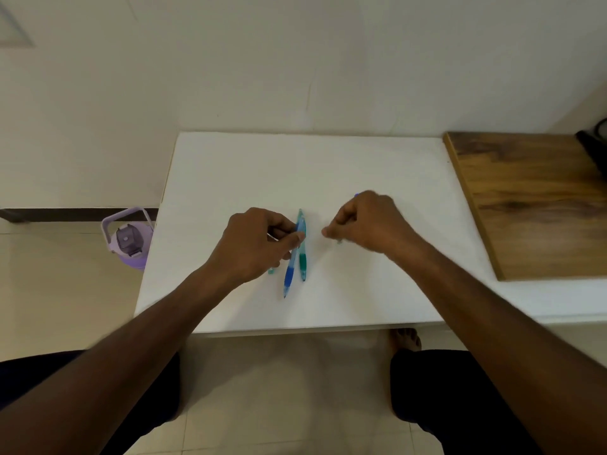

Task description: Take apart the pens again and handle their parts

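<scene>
Two translucent plastic pens mid white tabletop [230, 178]: your left hand [256, 244] pinches blue-grip pen [290, 270], green-grip pen [302, 254] just right of it; your right hand [364, 221] curled farther right, contents unclear.

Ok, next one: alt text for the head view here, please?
Over a white table, the left hand pinches a blue pen lying beside a green pen, while the right hand curls around a small, mostly hidden object. A purple bottle stands on the floor at left, a wooden board at right.

Head view, looking down

A single wide-angle camera (worn on the head) faces forward and down, close over the white table [328, 165].
</scene>
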Tool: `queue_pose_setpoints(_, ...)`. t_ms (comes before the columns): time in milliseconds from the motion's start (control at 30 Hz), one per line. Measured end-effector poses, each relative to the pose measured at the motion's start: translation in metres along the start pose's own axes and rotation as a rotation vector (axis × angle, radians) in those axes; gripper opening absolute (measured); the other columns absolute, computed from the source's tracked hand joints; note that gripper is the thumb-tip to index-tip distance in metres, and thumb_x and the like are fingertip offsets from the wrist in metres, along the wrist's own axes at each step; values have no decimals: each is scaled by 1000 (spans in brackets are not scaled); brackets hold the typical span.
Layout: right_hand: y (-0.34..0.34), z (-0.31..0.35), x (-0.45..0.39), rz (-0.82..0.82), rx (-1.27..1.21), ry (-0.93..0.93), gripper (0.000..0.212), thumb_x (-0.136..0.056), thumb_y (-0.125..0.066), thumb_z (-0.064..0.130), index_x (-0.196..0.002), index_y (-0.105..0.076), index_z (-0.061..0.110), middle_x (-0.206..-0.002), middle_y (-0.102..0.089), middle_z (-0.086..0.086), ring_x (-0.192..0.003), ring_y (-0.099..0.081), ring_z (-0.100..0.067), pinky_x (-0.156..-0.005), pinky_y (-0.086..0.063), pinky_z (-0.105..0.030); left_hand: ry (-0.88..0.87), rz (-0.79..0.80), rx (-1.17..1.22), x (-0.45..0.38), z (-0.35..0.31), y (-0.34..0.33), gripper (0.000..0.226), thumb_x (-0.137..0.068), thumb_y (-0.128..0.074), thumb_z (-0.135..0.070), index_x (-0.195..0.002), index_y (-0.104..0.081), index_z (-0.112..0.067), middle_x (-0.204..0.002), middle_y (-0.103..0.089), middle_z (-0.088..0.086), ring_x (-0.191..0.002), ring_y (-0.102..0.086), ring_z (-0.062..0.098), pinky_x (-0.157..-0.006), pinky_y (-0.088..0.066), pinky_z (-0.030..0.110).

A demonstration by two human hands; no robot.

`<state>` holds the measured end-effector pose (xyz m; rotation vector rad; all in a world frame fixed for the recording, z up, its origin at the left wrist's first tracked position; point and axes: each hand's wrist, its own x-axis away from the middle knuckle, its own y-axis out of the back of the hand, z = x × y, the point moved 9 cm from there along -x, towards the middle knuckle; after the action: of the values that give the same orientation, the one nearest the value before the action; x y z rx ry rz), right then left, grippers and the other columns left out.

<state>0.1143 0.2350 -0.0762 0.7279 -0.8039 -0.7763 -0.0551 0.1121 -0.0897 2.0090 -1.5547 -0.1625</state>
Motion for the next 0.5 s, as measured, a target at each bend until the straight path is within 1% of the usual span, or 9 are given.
queue_pose_setpoints(33,-9,-3,0,22,93,-19,27,-80,-87,51,-85,-81,25,-80,-76,9,-74,-70,-8,-67,-55,-27,3,-3,12,0,-1,1,9,-89,-82,-40,-89,-73,-38,-69,-75,-25,-63,-75,-1,-52,-53,9)
queue_pose_setpoints(67,-16,-5,1,27,160,-37,30,-80,-86,54,-87,-81,25,-81,-76,8,-75,-70,-11,-68,-55,-29,2,-6,22,-1,-2,2,12,-89,-82,-40,-85,-70,-41,-69,-75,-26,-63,-75,-1,-52,-53,9)
queue_pose_setpoints(167,-21,-11,0,-3,251,-72,36,-79,-84,60,-88,-79,25,-81,-73,6,-74,-67,-13,-66,-52,-29,-8,-6,39,1,-5,-1,18,-88,-84,-41,-81,-68,-44,-68,-76,-23,-62,-75,0,-51,-52,7)
queue_pose_setpoints(233,-18,-12,-2,-9,237,-74,39,-76,-85,62,-82,-76,25,-80,-73,6,-74,-67,-13,-65,-51,-28,1,-8,43,3,-4,-1,18,-87,-84,-41,-81,-67,-44,-67,-76,-23,-61,-75,0,-51,-51,6)
queue_pose_setpoints(300,-7,-9,-4,-21,145,-51,41,-74,-86,63,-75,-74,24,-74,-72,8,-72,-67,-10,-65,-53,-27,16,-3,29,4,-4,0,18,-87,-84,-42,-84,-66,-43,-67,-76,-24,-62,-75,-1,-51,-51,6)
queue_pose_setpoints(367,19,-9,-5,-135,24,-19,36,-76,-87,58,-72,-73,25,-70,-71,12,-69,-67,-5,-64,-51,-21,20,14,1,3,-4,0,15,-88,-82,-42,-93,-69,-39,-68,-77,-22,-64,-76,-2,-56,-54,9)
queue_pose_setpoints(433,47,-13,-3,-294,-6,18,25,-85,-83,48,-79,-74,25,-74,-73,12,-71,-70,-7,-65,-48,-16,16,15,-38,5,-4,2,20,-88,-82,-40,-103,-71,-32,-68,-77,-20,-65,-76,-2,-66,-60,17)
queue_pose_setpoints(467,54,-17,-2,-341,25,32,18,-90,-79,42,-88,-74,25,-82,-75,9,-76,-71,-10,-66,-45,-14,10,16,-64,6,-5,2,23,-88,-83,-38,-106,-70,-29,-68,-77,-18,-66,-76,-1,-72,-62,22)
queue_pose_setpoints(500,56,-20,-2,-352,67,40,15,-93,-75,38,-100,-74,25,-93,-77,5,-86,-72,-14,-70,-46,-14,3,22,-87,8,-5,2,26,-88,-83,-36,-109,-70,-27,-70,-78,-16,-67,-76,0,-77,-63,25)
